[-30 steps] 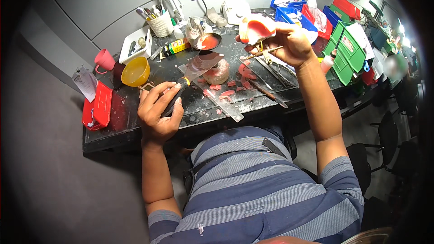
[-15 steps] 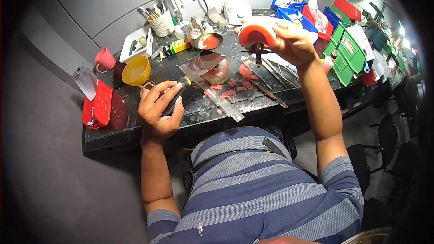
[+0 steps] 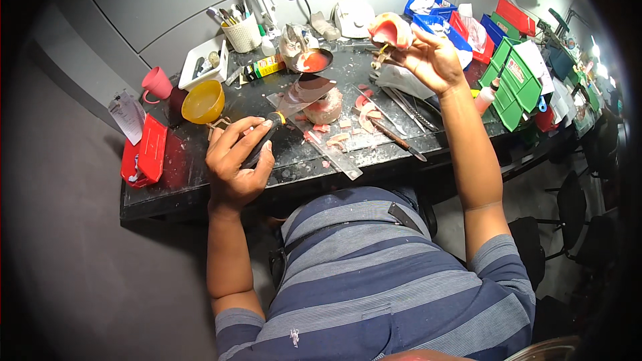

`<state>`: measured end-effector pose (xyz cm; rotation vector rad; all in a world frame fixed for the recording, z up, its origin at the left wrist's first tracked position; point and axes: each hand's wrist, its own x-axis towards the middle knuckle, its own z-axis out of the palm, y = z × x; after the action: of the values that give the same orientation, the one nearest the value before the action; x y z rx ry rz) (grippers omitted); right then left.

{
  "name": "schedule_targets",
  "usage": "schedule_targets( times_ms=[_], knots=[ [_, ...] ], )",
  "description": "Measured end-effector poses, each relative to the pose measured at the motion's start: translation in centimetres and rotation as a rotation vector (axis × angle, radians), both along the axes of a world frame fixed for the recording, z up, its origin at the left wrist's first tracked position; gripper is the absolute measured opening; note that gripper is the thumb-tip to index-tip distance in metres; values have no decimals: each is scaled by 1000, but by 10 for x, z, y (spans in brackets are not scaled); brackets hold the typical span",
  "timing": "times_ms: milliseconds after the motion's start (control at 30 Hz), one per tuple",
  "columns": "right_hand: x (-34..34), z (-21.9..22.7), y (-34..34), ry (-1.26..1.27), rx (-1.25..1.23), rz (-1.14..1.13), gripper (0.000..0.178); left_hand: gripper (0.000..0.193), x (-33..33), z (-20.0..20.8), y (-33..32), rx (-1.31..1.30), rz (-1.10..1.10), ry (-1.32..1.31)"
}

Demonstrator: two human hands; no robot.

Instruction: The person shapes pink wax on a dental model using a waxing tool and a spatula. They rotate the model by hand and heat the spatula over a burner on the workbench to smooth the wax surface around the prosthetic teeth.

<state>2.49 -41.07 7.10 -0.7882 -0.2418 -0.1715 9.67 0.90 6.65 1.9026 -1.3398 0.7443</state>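
My left hand (image 3: 234,160) is closed around the black handle of a wide-bladed putty knife (image 3: 309,95), its blade slanting up to the right over the bench. Raised above the bench, my right hand (image 3: 433,63) grips a dental model with a pinkish-red wax rim (image 3: 393,29). The rim is tilted, its hollow side showing. Brass-coloured metal hardware (image 3: 380,59) hangs below it; how the fingers hold the piece is partly hidden. Beneath the blade stands a round, pink-stained plaster lump (image 3: 326,108). Behind the blade, a small dark pan (image 3: 315,61) contains red wax.
Pink wax scraps (image 3: 364,117), a clear ruler (image 3: 338,159) and a wooden-handled knife (image 3: 399,140) lie on the black bench (image 3: 194,174). At left are a yellow bowl (image 3: 202,101), pink mug (image 3: 157,83) and red box (image 3: 152,150). A green crate (image 3: 518,87) stands at right.
My right hand has turned and tilted the wax-rimmed model, shifting it slightly up and to the right. The left hand with the putty knife has barely moved.
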Motion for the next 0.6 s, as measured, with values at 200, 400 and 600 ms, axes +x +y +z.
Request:
schedule_targets(
  times_ms=[200, 400, 600],
  knots=[
    [8, -15, -5, -119, -169, -45, 56, 30, 0, 0, 1, 4, 6, 1],
    [-1, -9, -7, -80, -458, -294, 46, 35, 6, -4, 1, -46, -14, -49],
    [-4, -14, -25, -126, -391, -132, 41, 36, 6, -3, -1, -33, -21, -50]
  ],
)
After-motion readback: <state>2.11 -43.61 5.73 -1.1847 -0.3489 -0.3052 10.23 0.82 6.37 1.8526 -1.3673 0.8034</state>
